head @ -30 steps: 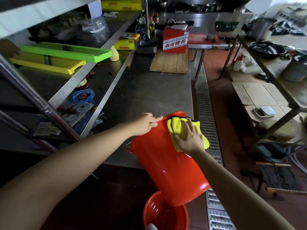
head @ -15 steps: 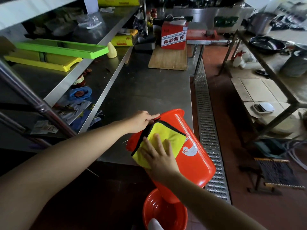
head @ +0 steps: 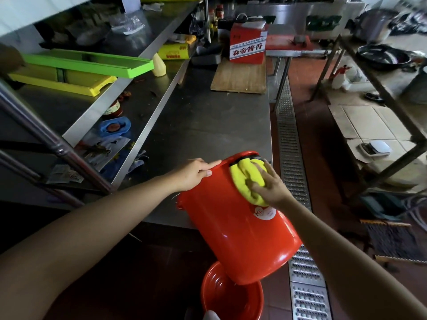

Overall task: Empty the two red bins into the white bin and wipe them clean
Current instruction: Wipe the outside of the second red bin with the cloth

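A red bin (head: 233, 229) leans tilted against the front edge of the steel counter (head: 203, 121), its mouth turned away from me. My left hand (head: 196, 172) grips its rim at the upper left. My right hand (head: 269, 185) presses a yellow cloth (head: 248, 181) flat against the bin's outer wall near the rim, just above a white label. A second red bin (head: 231, 296) stands upright on the floor below, partly hidden by the first. No white bin shows clearly.
A wooden board (head: 239, 77) and a red carton (head: 248, 43) lie far back on the counter. Shelves (head: 92, 107) with green and yellow trays run along the left. A metal floor drain grate (head: 293, 172) runs on the right, with a brush (head: 392, 239) beside it.
My right hand slid the yellow cloth from the bin's left side up toward the rim. The bin tilted back down again. My left hand kept its hold on the rim.
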A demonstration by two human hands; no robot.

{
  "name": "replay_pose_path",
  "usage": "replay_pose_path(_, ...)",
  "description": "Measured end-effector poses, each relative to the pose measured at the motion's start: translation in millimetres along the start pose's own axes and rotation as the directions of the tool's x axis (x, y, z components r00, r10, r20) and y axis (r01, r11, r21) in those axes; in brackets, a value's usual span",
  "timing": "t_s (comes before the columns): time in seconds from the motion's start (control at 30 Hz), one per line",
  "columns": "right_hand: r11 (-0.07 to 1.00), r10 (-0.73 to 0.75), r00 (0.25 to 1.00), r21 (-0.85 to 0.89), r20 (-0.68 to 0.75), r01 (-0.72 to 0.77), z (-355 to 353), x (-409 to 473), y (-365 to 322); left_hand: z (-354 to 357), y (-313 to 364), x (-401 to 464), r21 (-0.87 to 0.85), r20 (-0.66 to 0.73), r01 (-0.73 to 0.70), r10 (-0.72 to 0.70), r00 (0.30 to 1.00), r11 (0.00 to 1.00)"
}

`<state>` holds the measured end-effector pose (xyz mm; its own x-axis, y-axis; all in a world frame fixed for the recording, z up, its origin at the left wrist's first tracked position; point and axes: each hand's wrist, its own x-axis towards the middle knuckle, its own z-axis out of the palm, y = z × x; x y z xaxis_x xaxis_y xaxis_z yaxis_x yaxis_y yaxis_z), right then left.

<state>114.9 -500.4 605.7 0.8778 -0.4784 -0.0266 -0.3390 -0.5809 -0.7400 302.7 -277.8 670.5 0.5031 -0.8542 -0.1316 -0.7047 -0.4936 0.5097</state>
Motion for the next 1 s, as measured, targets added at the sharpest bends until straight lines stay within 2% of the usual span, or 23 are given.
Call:
replay_pose_path(0.1, 0.98, 0.116, 0.989, 0.155, 0.089, -0.129, -8.0, 12.2, 13.0, 1.8, 6.7, -1.3, 0.012, -0.033, 0.013, -0.012, 0.999, 1.0)
replay_pose_path(0.2, 0.975, 0.146, 0.985, 0.156, 0.09, -0.159, -10.0, 7.7, 8.1, 1.7, 9.3, -0.3, 0.009, -0.044, 0.014, -0.013, 0.999, 1.0)
replay_pose_path(0.23, 0.984, 0.134, 0.988, 0.104, 0.071, -0.141, -8.7, 1.3, 2.3, 2.1, 8.5, -0.6, 0.007, -0.046, 0.015, -0.015, 0.999, 1.0)
replay_pose_path(0.3, 0.991, 0.083, 0.996, -0.108, 0.022, -0.081, -0.8, -16.8, -11.0, 2.0, 7.4, -1.2, 0.007, -0.05, 0.014, -0.014, 0.999, 1.0)
replay_pose_path(0.37, 0.951, 0.015, 1.0, -0.308, 0.001, -0.014, 16.4, -38.3, -25.2, 2.3, 8.0, -1.2, -0.006, -0.058, 0.003, -0.003, 0.998, 1.0)
replay_pose_path(0.43, 0.876, -0.119, 0.993, -0.472, -0.01, 0.1, 41.6, -62.8, -39.0, 0.9, 7.6, -0.6, 0.008, -0.061, -0.016, 0.017, 0.998, 1.0)
replay_pose_path(0.5, 0.755, -0.285, 0.958, -0.62, -0.015, 0.215, 68.6, -85.9, -45.8, -1.9, 5.2, -1.4, 0.033, -0.043, -0.025, 0.026, 0.999, 0.999)
replay_pose_path(0.57, 0.675, -0.379, 0.925, -0.684, 0.003, 0.278, 82.9, -97.7, -45.5, -1.5, 2.1, -4.7, 0.05, -0.032, -0.036, 0.038, 0.999, 0.998)
replay_pose_path(0.63, 0.674, -0.392, 0.92, -0.674, 0.023, 0.304, 80.0, -96.3, -44.6, 1.1, -1.3, -10.0, 0.052, -0.034, -0.038, 0.04, 0.999, 0.998)
replay_pose_path(0.7, 0.733, -0.316, 0.949, -0.636, -0.004, 0.241, 66.7, -90.1, -42.4, 4.0, -6.4, -15.1, 0.055, -0.052, -0.038, 0.04, 0.998, 0.998)
replay_pose_path(0.77, 0.843, -0.122, 0.99, -0.534, -0.064, 0.069, 47.7, -82.5, -33.8, 7.5, -11.2, -21.1, 0.059, -0.072, -0.024, 0.028, 0.997, 0.998)
replay_pose_path(0.87, 0.943, 0.181, 0.981, -0.269, -0.075, -0.195, 19.1, -73.4, -18.3, 11.2, -13.1, -28.9, 0.045, -0.088, 0.006, -0.002, 0.996, 0.999)
replay_pose_path(0.93, 0.953, 0.205, 0.977, -0.215, -0.054, -0.212, 12.4, -73.7, -16.8, 12.9, -8.8, -30.3, 0.055, -0.107, 0.014, -0.008, 0.994, 0.998)
replay_pose_path(1.0, 0.951, 0.125, 0.991, -0.279, -0.046, -0.133, 20.0, -80.9, -23.6, 15.1, -3.0, -29.7, 0.078, -0.146, 0.015, -0.003, 0.989, 0.997)
